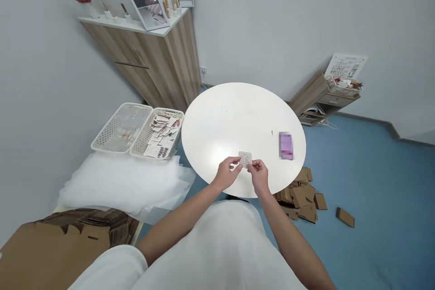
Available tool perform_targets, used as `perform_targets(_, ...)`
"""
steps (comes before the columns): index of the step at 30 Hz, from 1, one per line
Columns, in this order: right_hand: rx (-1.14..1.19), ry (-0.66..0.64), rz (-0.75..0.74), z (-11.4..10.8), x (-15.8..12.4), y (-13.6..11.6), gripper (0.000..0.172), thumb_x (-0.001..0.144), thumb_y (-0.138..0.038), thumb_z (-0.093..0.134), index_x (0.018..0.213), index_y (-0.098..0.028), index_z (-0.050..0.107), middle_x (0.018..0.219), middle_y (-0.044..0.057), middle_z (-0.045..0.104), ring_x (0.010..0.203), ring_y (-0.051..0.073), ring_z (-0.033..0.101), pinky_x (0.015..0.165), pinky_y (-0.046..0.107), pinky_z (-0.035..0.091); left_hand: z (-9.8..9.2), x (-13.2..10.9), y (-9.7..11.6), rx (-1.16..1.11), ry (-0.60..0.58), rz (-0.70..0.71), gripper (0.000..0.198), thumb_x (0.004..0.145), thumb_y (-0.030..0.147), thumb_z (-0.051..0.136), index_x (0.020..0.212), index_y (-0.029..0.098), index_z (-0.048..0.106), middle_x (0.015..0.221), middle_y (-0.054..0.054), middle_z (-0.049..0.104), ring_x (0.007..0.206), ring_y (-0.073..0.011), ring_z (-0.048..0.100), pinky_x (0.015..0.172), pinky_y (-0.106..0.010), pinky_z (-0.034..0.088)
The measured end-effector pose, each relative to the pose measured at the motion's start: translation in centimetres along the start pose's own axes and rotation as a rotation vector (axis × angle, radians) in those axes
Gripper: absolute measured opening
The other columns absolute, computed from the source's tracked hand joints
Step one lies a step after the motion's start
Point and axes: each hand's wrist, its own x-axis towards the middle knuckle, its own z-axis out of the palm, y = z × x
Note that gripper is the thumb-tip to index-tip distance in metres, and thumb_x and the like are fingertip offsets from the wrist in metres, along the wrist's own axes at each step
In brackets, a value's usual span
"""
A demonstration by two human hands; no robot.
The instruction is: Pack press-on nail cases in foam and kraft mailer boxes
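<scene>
workroom (seemingly), cardboard boxes (301, 197) on blue floor (370, 181), basket (145, 132) of cards (165, 129); stacked plastic sheets (115, 181)

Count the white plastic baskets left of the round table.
2: the card basket, nearest the round table and holding printed cards, and the clear-packaging basket immediately left of it.

Hands: two, left hand (228, 174) and right hand (259, 174). Printed card (245, 158) in grasp: one. Round table (234, 111): one. Purple item (287, 146): one. White baskets (106, 139): three. Framed pictures (147, 2): two. Wooden cabinet (180, 50): one. Wall socket (203, 70): one. Lone brown carton (345, 217): one. Carton heap (302, 197): one (pieces too jumbled for honest tally). Basket cards (165, 129): many, overlapping, number unclear.
</scene>
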Motion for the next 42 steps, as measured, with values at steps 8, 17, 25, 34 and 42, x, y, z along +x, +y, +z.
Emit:
perform_targets(8,-0.469,-0.182,-0.402,-4.1,0.6,-1.1,0.014,0.073,-0.025,0.052,0.087,-0.022,0.055,0.116,0.008,0.055,0.111,0.022,0.045,0.088,0.041,0.037,6.1,1.8,0.8,-0.31,-0.039,-0.196,0.032,0.074,0.036,0.057,0.101,0.018,0.06,0.096,-0.007,0.062,0.086,-0.0156,0.057,0.082,-0.033,0.045)
perform_targets(17,-0.368,-0.085,-0.335,-7.0,3.2,0.4,0.026,0.073,-0.029,0.053,0.099,-0.022,0.055,0.115,0.009,0.052,0.108,0.022,0.046,0.087,0.039,0.039,6.5,3.6,-0.4,-0.322,0.069,-0.335,0.029,0.069,0.039,0.061,0.086,0.017,0.064,0.086,-0.006,0.062,0.078,-0.0148,0.057,0.069,-0.028,0.047)
perform_targets(25,-0.017,-0.177,0.009,-6.8,5.5,0.6,0.034,0.072,-0.041,0.056,0.099,-0.021,0.054,0.075,0.002,0.058,0.072,0.015,0.055,0.071,0.032,0.045,5.2,4.8,-0.2,-0.197,-0.002,-0.328,0.026,0.068,0.038,0.061,0.082,0.017,0.065,0.077,-0.004,0.063,0.074,-0.014,0.057,0.073,-0.03,0.044)
perform_targets(34,0.067,-0.068,0.077,-5.6,5.0,0.7,0.039,0.067,-0.041,0.06,0.101,-0.022,0.052,0.063,-0.004,0.051,0.064,0.013,0.053,0.069,0.031,0.045,2.9,5.4,0.1,-0.068,-0.096,-0.199,0.052,0.07,0.028,0.059,0.12,0.019,0.046,0.081,-0.003,0.063,0.077,-0.0131,0.057,0.078,-0.03,0.04)
perform_targets(42,0.024,-0.038,0.066,-5.2,4.4,1.0,0.044,0.072,-0.039,0.056,0.112,-0.021,0.047,0.062,-0.005,0.047,0.063,0.013,0.052,0.067,0.029,0.044,2.3,5.0,-0.2,0.157,-0.212,-0.032,0.063,0.065,0.025,0.065,0.123,0.026,0.042,0.094,-0.003,0.057,0.088,-0.0149,0.055,0.081,-0.03,0.039)
